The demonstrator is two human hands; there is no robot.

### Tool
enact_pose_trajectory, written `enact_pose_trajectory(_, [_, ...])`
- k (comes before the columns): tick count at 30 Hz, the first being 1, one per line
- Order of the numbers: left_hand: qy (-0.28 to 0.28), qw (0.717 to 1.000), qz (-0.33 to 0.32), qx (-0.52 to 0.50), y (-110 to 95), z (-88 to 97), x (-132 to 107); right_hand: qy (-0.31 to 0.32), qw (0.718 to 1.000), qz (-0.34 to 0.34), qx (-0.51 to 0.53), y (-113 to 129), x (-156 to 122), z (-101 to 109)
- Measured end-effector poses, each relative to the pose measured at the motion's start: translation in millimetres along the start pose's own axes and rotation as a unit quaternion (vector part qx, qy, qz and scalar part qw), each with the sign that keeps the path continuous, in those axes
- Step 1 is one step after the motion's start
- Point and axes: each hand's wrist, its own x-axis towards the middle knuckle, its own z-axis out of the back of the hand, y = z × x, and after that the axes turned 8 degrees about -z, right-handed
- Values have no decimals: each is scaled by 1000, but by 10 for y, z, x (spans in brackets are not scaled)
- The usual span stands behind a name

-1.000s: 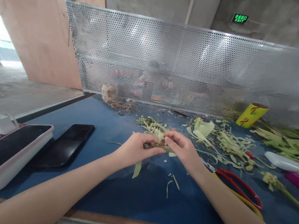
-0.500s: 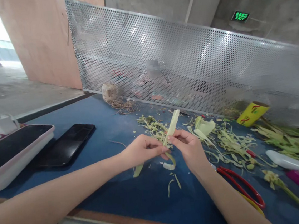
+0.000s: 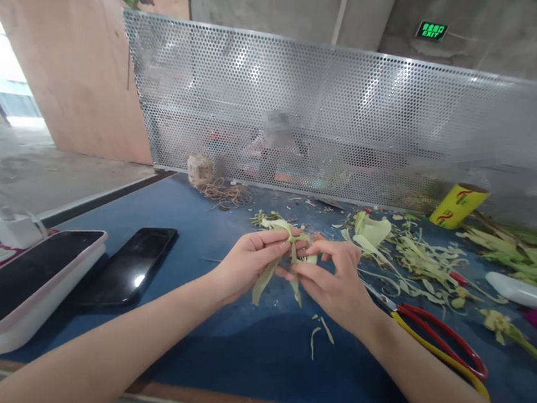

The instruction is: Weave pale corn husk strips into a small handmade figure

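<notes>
My left hand [image 3: 251,265] pinches a bundle of pale green, husk-like leaf strips [image 3: 264,283] at its middle, over the blue tabletop [image 3: 203,357]. The strips fan out like petals, some hanging down and one lying over the fingers. From the other side, the thumb and finger of my right hand [image 3: 338,281] close on one of the hanging strips. Fingers partly hide the bundle's centre. Beside my right wrist lie scissors [image 3: 442,337] with red and yellow handles. A few thin green scraps [image 3: 315,340] rest on the table below my hands.
Shredded green strips [image 3: 424,255] and longer leaves [image 3: 522,257] spread along the right. A yellow roll [image 3: 458,206], twine [image 3: 226,193] and a perforated metal screen [image 3: 335,103] stand behind, a person beyond it. Left are a black phone [image 3: 128,266] and a pale-cased device [image 3: 39,279].
The upright strip between my hands is now folded down, and the bundle has been turned so its strips splay outward. My right hand has shifted slightly lower, and the view has moved a little.
</notes>
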Motion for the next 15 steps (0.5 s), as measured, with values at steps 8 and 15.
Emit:
enact_pose_trajectory(8, [-6, 999, -24, -45, -9, 37, -5, 22, 999, -16, 19, -82, -2, 82])
enact_pose_trajectory(15, [5, 1000, 12, -21, -1, -43, -47, -49, 992, 105, -59, 24, -1, 36])
